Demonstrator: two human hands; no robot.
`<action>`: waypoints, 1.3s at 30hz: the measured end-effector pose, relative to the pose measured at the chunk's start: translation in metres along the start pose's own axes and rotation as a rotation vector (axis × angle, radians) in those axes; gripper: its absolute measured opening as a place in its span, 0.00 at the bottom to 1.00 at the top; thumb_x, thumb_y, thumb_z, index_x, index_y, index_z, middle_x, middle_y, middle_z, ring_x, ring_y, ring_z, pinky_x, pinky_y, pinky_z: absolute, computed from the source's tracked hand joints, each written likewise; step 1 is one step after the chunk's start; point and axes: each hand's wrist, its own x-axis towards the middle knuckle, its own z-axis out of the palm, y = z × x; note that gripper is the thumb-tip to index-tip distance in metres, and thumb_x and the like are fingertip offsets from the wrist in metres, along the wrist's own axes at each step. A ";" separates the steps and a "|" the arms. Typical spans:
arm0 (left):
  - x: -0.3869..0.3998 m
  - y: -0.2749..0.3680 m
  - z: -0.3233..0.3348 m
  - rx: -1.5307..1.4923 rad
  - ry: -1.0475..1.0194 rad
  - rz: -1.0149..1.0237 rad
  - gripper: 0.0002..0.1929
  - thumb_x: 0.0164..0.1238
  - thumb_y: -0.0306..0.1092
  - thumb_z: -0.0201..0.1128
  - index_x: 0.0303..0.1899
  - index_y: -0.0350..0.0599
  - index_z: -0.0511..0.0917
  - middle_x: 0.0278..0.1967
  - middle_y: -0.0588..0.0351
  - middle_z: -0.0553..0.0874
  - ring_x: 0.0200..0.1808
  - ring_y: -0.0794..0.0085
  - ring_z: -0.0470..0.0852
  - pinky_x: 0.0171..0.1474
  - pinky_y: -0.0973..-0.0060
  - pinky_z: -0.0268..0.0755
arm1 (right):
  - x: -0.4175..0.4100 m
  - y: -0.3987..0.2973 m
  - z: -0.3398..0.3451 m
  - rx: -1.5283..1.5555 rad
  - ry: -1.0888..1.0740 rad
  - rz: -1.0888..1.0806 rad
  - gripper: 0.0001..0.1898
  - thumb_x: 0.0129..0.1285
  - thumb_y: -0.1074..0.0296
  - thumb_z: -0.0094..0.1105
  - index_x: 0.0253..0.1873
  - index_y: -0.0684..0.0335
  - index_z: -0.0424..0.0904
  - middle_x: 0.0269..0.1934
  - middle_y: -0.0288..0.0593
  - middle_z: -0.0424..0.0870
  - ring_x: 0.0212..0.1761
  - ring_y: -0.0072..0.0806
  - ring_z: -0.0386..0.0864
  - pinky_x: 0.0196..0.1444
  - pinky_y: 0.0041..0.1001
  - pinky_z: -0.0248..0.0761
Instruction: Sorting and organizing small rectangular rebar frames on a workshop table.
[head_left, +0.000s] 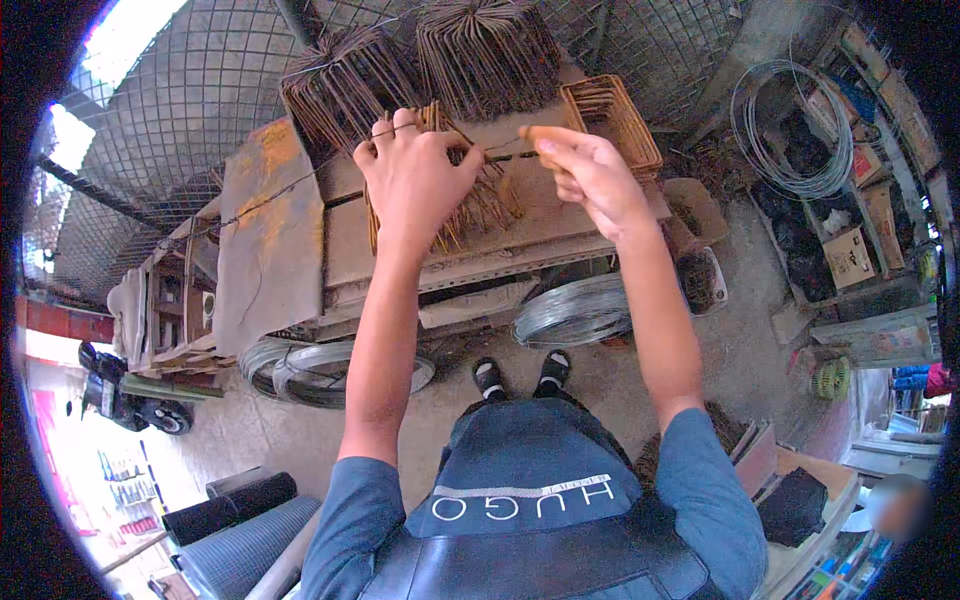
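Note:
A bundle of rusty bent metal rods (487, 196) lies on the bench before me, partly hidden under my left hand. My left hand (420, 161) rests over it with fingers spread and bent, a thin dark wire passing across the fingers. To the right, my right hand (581, 165) has thumb and forefinger pinched on the end of a thin wire (506, 142) that runs towards the bundle. Behind the hands stand two stacks of bent metal rod frames (487, 60), (352, 82). Rusty rectangular metal frames (615, 124) are stacked beyond my right hand.
The bench (352, 255) has a cardboard-like sheet (270, 247) at its left. Coils of metal wire (574, 311), (315, 371) lie below its front edge. Wire mesh (172, 142) rises behind. A wire coil (791, 131) hangs at right. Another person (892, 510) is at lower right.

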 end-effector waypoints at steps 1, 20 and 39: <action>0.000 0.000 0.000 0.001 -0.006 0.000 0.19 0.66 0.61 0.72 0.48 0.64 0.97 0.64 0.46 0.85 0.71 0.46 0.77 0.71 0.44 0.65 | 0.004 0.000 0.007 -0.016 0.005 0.020 0.19 0.81 0.61 0.66 0.68 0.66 0.86 0.31 0.21 0.69 0.25 0.08 0.57 0.26 0.17 0.51; -0.001 -0.002 0.003 0.073 0.034 0.016 0.17 0.68 0.62 0.71 0.49 0.70 0.97 0.64 0.47 0.85 0.70 0.51 0.80 0.71 0.47 0.67 | 0.022 0.043 0.020 -0.326 0.113 -0.361 0.17 0.75 0.66 0.71 0.63 0.68 0.87 0.43 0.38 0.90 0.40 0.19 0.82 0.44 0.27 0.77; -0.001 0.001 -0.002 0.030 0.027 0.012 0.20 0.65 0.59 0.73 0.49 0.62 0.97 0.64 0.46 0.85 0.68 0.50 0.80 0.70 0.49 0.67 | 0.008 0.085 0.043 -0.492 0.384 -0.518 0.12 0.70 0.70 0.75 0.55 0.64 0.93 0.43 0.46 0.89 0.40 0.37 0.87 0.42 0.32 0.78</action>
